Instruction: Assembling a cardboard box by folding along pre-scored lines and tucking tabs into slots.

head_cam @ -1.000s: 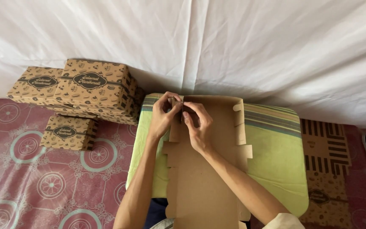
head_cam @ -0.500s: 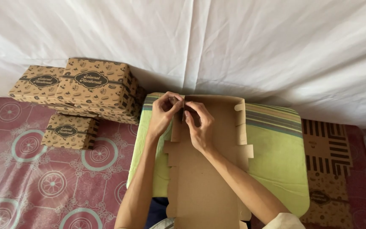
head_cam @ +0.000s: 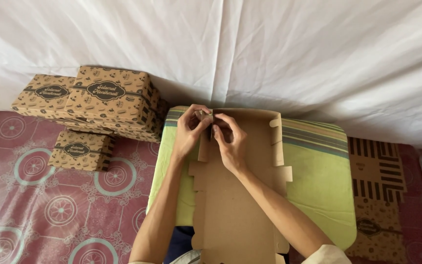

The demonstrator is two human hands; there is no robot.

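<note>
On a green striped cushion (head_cam: 318, 195) over patterned red floor (head_cam: 50, 210), before a white sheet (head_cam: 269, 49), both hands' fingers (head_cam: 199, 117) pinch one unfolded cardboard box (head_cam: 235, 215); three finished boxes (head_cam: 106, 95) sit beside.

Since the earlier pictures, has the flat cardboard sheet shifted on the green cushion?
No. The cardboard sheet lies where it did on the green cushion, its far edge near the white cloth.

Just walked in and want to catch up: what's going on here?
A person is working a flat brown cardboard box blank laid over a green striped cushion. The left hand and right hand both pinch a flap at the blank's far left corner, folding it upright. The right side wall already stands up. To the left, finished patterned boxes are stacked on the red patterned mat, against a white sheet.
</note>
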